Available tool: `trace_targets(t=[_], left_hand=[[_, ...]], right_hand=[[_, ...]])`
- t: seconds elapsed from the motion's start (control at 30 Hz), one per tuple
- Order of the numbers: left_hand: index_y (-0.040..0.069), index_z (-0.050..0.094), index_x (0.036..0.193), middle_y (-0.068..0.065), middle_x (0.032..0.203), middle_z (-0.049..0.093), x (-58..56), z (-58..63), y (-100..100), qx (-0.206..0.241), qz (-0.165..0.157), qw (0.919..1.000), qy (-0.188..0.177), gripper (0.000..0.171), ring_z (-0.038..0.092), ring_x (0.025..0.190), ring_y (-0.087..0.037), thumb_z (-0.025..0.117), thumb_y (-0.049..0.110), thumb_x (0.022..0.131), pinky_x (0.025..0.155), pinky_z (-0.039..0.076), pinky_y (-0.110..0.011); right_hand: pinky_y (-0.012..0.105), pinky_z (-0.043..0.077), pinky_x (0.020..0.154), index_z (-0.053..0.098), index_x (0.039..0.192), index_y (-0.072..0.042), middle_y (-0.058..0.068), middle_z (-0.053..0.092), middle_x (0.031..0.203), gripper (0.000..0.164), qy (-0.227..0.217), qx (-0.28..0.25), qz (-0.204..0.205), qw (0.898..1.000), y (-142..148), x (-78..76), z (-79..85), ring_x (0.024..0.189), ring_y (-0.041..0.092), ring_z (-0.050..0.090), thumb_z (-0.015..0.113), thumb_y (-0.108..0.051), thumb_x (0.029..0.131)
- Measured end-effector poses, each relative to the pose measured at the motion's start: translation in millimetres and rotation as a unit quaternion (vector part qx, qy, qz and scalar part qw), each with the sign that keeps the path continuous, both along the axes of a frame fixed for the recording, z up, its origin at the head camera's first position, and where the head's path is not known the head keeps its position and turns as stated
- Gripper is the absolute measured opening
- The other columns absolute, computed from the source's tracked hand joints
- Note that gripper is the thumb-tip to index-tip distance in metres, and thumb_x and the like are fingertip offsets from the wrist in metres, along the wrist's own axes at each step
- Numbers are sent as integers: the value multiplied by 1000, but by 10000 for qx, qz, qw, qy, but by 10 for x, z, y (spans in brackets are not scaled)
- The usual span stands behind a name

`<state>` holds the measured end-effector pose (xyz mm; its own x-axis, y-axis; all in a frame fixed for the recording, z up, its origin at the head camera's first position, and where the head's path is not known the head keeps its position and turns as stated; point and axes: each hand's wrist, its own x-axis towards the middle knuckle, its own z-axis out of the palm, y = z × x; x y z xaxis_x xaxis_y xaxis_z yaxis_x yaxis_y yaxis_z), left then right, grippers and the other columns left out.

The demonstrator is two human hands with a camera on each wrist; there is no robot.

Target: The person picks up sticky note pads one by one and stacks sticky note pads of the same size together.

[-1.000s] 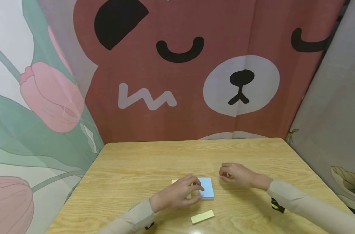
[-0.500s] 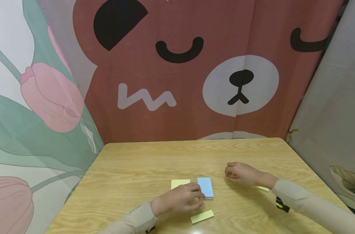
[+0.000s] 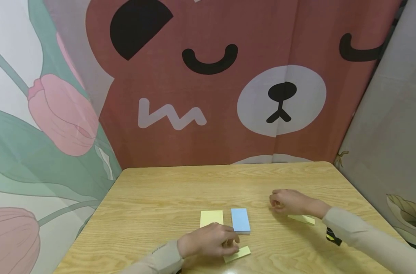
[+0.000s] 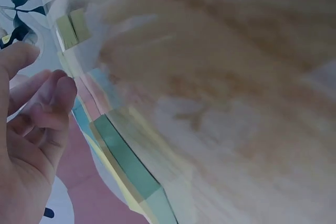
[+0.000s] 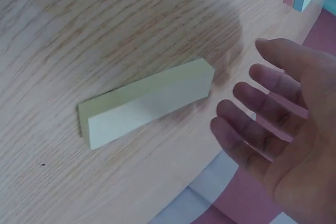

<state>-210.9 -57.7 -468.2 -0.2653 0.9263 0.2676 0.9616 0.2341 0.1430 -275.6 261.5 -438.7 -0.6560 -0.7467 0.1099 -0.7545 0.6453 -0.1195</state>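
In the head view my left hand (image 3: 213, 240) hovers with loosely bent fingers over a narrow yellow sticky-note pad (image 3: 243, 252) near the table's front. The left wrist view shows nothing between its fingers. Just beyond this hand lie a larger yellow sticky-note pad (image 3: 211, 217), partly covered by it, and a blue sticky-note pad (image 3: 240, 220). Farther right, my right hand (image 3: 292, 201) is above the table with relaxed fingers, holding nothing. Another narrow yellow pad (image 5: 149, 108) lies on the wood beside those fingers, apart from them; the right wrist partly covers it in the head view.
The wooden table (image 3: 167, 190) reaches back to a hanging cloth (image 3: 160, 144) with a bear print. Printed curtains stand along both sides. In the left wrist view, the pads' edges show pink, blue and green layers (image 4: 128, 156).
My right hand has moved right, away from the blue pad, and the narrow pad below its wrist has come into view. My left hand has shifted nearer the front narrow pad, uncovering the other pads more.
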Motion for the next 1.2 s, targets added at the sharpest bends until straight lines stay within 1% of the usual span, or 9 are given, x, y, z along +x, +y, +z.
trace_targets(t=[0.1,0.27,0.47,0.57,0.67,0.8,0.93,1.07,1.2], left_hand=[[14,63,96,16,76,54,21,5,-9,-204,69,9997,-125,24,43,63,13,52,34,90,57,35,-2],[18,59,95,19,74,55,53,30,-17,-604,330,9971,-327,27,45,63,13,52,42,88,58,36,-3],[20,58,90,21,70,54,64,-3,-21,-791,495,9944,-489,26,42,60,15,53,45,86,56,36,-4],[22,57,87,22,67,50,57,-29,-23,-844,510,9941,-457,25,40,57,15,52,46,86,53,35,-4],[22,56,85,22,66,48,47,-37,-22,-899,427,9940,-463,26,39,55,15,52,47,86,51,34,-4],[21,56,82,21,64,47,36,-16,-15,-991,342,9932,-506,27,39,54,15,52,48,86,51,34,-4],[21,57,82,22,63,46,37,11,-12,-1118,355,9912,-619,28,39,52,14,52,48,86,50,34,-4],[20,58,81,22,62,45,46,27,-16,-1176,374,9897,-722,28,38,51,14,52,47,86,49,34,-4],[20,58,81,22,61,44,44,26,-18,-1203,401,9896,-675,28,38,50,13,53,48,85,48,33,-5]], right_hand=[[20,36,50,57,78,-17,-7,46,71,12,-4,115,-6,9999,49,-2,1,59,3,40,68,-20,79],[19,36,49,56,77,-16,-8,44,69,12,-269,147,62,9995,105,24,19,56,2,38,67,-19,80],[20,34,50,53,79,-16,-7,44,71,15,-628,416,11,9972,156,40,24,57,2,36,69,-19,78],[20,34,50,52,79,-16,-7,44,71,16,-677,484,2,9965,170,39,22,58,3,35,68,-16,78],[20,33,50,50,77,-16,-7,43,71,17,-667,508,19,9965,178,39,18,58,3,34,67,-14,77],[21,33,50,49,77,-16,-7,43,72,19,-796,537,-36,9954,179,40,23,58,3,34,68,-13,76],[22,34,52,49,78,-17,-7,44,74,20,-991,617,-164,9930,176,44,36,60,4,35,68,-13,76],[22,34,53,50,78,-18,-8,43,74,20,-995,666,-189,9926,181,52,34,60,4,35,69,-12,75],[21,32,52,50,76,-18,-8,43,72,22,-969,673,-175,9929,184,59,34,58,4,33,70,-10,75]])
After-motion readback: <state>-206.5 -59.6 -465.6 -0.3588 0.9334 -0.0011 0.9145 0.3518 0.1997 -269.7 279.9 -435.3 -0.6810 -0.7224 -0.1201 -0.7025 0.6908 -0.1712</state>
